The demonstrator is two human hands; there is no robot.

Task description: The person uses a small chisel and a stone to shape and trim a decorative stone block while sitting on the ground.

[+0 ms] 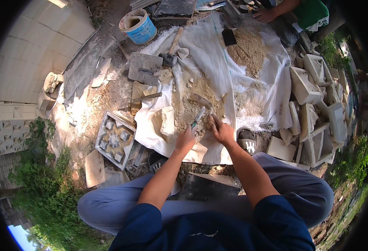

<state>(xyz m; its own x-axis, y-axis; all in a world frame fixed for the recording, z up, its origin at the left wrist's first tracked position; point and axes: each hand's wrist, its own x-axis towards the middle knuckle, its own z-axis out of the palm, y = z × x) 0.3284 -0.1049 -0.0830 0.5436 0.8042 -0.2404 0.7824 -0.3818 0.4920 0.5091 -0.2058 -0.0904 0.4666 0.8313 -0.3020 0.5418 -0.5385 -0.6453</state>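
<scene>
My left hand (pixel 187 139) is closed around a green-handled tool with a narrow pale blade (pixel 199 115), which points up and away from me. Just to its right, my right hand (pixel 222 132) is closed too; a brownish end shows at its fingers, but I cannot make out what it grips. Both hands are low over a white woven sheet (pixel 150 140) strewn with sandy crumbs and broken lumps. A long brown piece (pixel 200 100) lies just beyond the fingertips. Left of my hands, a large pale chunk (pixel 166 121) stands on the sheet.
A hammer (pixel 169 57) and a flat trowel (pixel 145 69) lie farther off, near a blue-and-white bucket (pixel 138 27). A patterned mould (pixel 116 140) rests at left. Pale cast blocks (pixel 309 85) are piled at right. Another person's hand (pixel 265 16) is beyond a sand heap (pixel 246 50).
</scene>
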